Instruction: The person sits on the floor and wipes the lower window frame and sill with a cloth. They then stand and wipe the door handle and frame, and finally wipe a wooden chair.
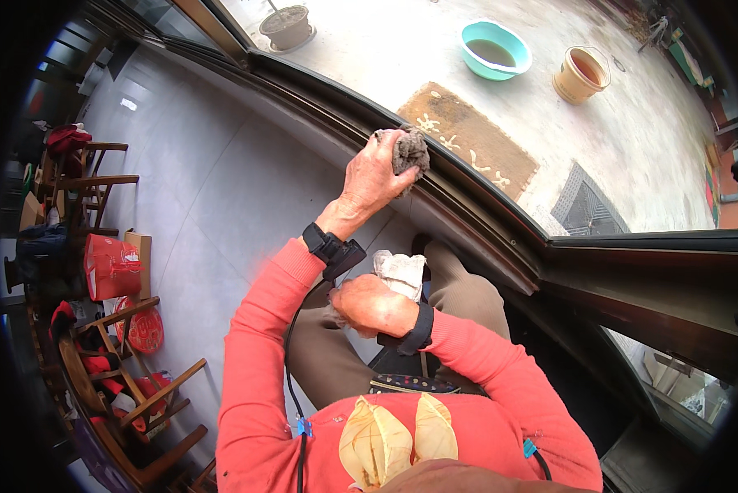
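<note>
My left hand reaches up and grips a grey-brown crumpled cloth, pressed against the dark metal frame of a glass window. Close to my lap, my right hand is bent in with its fingers mostly hidden under the hand. A bit of greyish material shows at its lower edge, but I cannot tell what it is or whether the hand holds it. Just beyond that hand is a white folded cloth. Black bands with a device sit on my wrists.
Wooden chairs and a red bag stand on the tiled floor at left. Beyond the glass are a brown mat, a turquoise basin with dark liquid, a bucket and a potted plant.
</note>
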The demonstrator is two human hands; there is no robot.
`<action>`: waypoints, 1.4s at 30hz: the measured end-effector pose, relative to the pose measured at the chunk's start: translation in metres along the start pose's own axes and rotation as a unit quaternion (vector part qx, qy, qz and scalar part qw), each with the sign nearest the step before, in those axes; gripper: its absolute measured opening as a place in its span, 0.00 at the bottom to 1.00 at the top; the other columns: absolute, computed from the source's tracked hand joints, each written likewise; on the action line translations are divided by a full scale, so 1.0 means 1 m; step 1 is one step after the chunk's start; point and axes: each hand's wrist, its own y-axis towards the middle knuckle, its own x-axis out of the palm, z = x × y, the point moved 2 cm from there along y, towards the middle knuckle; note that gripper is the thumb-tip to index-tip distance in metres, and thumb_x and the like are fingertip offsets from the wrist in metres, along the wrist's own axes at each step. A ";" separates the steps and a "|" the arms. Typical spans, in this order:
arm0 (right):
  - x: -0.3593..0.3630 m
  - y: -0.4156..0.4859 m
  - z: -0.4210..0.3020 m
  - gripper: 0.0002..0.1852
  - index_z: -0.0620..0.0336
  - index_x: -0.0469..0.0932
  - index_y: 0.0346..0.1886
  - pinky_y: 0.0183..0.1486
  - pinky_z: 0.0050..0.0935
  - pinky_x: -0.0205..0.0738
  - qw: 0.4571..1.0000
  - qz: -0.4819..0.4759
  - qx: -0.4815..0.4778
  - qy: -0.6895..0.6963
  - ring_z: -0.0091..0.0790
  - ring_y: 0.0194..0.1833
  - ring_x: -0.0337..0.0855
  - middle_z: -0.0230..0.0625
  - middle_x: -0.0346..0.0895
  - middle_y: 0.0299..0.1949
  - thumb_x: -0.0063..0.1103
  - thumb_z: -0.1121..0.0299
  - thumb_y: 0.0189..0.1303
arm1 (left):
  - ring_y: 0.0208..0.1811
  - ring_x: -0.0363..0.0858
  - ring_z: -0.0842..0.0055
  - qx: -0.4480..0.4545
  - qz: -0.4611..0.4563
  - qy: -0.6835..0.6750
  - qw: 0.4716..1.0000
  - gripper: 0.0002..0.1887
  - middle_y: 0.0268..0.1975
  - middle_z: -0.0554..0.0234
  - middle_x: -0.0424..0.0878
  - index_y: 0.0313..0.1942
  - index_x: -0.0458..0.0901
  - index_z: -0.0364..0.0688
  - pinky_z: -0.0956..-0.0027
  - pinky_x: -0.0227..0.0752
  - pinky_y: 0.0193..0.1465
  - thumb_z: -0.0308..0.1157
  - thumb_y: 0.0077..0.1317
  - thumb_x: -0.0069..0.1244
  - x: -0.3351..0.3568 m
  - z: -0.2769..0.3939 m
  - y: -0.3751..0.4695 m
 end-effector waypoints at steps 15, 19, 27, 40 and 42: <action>-0.013 -0.020 -0.002 0.19 0.63 0.73 0.39 0.37 0.45 0.78 1.000 0.014 0.017 -0.012 0.51 0.35 0.83 0.49 0.78 0.33 0.70 0.73 0.42 | 0.50 0.82 0.51 -0.158 0.240 0.048 0.957 0.29 0.51 0.45 0.79 0.58 0.72 0.46 0.53 0.78 0.53 0.39 0.57 0.61 -0.071 -0.133 0.056; -0.012 -0.020 -0.004 0.20 0.62 0.73 0.40 0.38 0.44 0.78 0.999 0.031 0.010 -0.022 0.50 0.35 0.83 0.48 0.78 0.33 0.71 0.71 0.43 | 0.51 0.81 0.52 -0.193 0.311 -0.079 0.927 0.29 0.48 0.44 0.81 0.56 0.71 0.41 0.53 0.75 0.55 0.38 0.55 0.62 -0.038 -0.130 0.050; -0.019 -0.026 -0.006 0.21 0.61 0.74 0.40 0.38 0.42 0.77 0.999 0.003 0.018 -0.035 0.49 0.37 0.84 0.47 0.80 0.34 0.72 0.71 0.41 | 0.46 0.83 0.76 -0.100 0.261 -0.337 0.899 0.22 0.44 0.61 0.85 0.51 0.74 0.36 0.69 0.76 0.54 0.30 0.58 0.62 -0.002 -0.074 0.009; -0.020 -0.026 -0.003 0.14 0.64 0.78 0.31 0.29 0.41 0.75 0.997 0.069 -0.019 0.003 0.47 0.29 0.85 0.45 0.79 0.22 0.68 0.75 0.37 | 0.50 0.83 0.65 -0.144 0.205 -0.325 0.912 0.24 0.47 0.49 0.83 0.54 0.73 0.36 0.62 0.75 0.57 0.33 0.58 0.60 0.001 -0.043 0.021; -0.020 -0.027 -0.003 0.13 0.64 0.78 0.30 0.29 0.41 0.76 0.998 0.050 -0.032 0.015 0.47 0.30 0.86 0.46 0.80 0.22 0.68 0.75 0.38 | 0.51 0.83 0.64 -0.081 0.074 -0.317 0.942 0.25 0.48 0.48 0.82 0.54 0.74 0.37 0.62 0.75 0.57 0.33 0.57 0.60 0.009 -0.013 -0.001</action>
